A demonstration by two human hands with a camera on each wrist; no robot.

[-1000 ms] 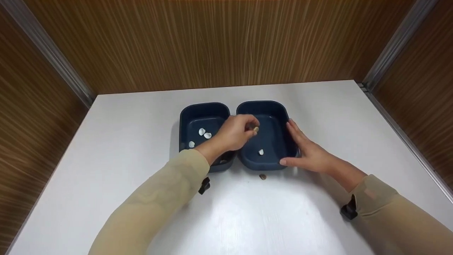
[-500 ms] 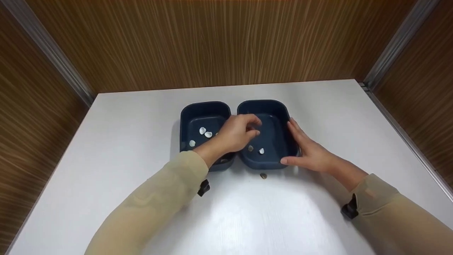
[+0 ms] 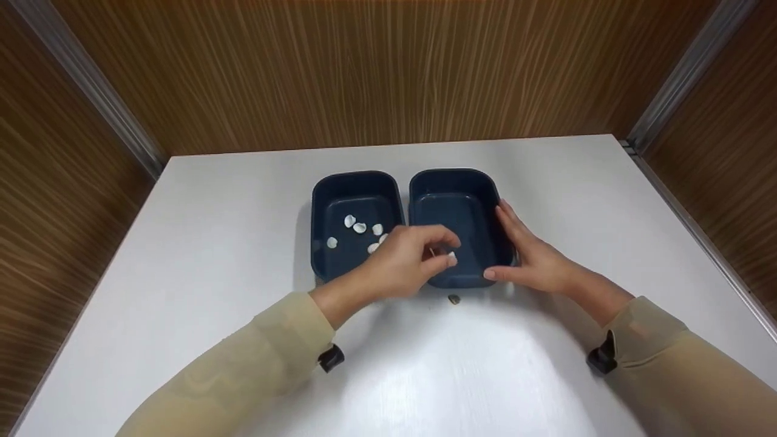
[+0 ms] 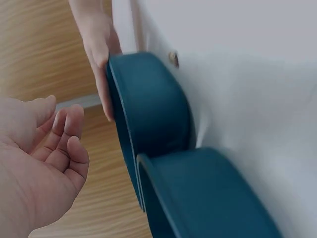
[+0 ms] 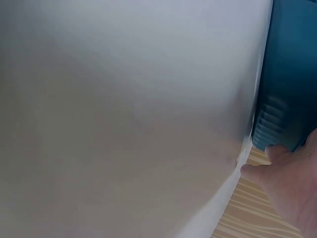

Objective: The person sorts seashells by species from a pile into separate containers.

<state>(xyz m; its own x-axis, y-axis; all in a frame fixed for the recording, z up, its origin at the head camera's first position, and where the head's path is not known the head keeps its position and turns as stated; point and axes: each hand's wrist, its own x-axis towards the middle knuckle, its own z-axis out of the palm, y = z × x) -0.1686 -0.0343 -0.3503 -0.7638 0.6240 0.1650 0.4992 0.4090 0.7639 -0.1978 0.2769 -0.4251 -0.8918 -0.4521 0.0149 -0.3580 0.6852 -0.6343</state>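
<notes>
My left hand (image 3: 403, 261) hangs over the front part of the right dark blue box (image 3: 470, 282), its fingers loosely bent. In the left wrist view a gap separates its thumb from its fingers, and nothing shows in its grasp. A small white shell (image 3: 453, 256) shows beside the thumb tip in the head view. With straight fingers along the box's right wall and thumb at the front corner, my right hand (image 3: 537, 261) rests on the same box. Several white shells (image 3: 360, 228) lie in the left dark blue box (image 3: 313, 243); my left hand hides part of it.
A small brown shell (image 3: 454, 299) lies on the white table (image 3: 425, 376) just in front of the right box. The two boxes stand side by side. Wood-grain panels (image 3: 388, 73) enclose the table at the back and sides.
My left hand let a brown shell drop into the right box, then moved towards me, low over its front part. More white shells in the left box came into sight. The right hand stayed put.
</notes>
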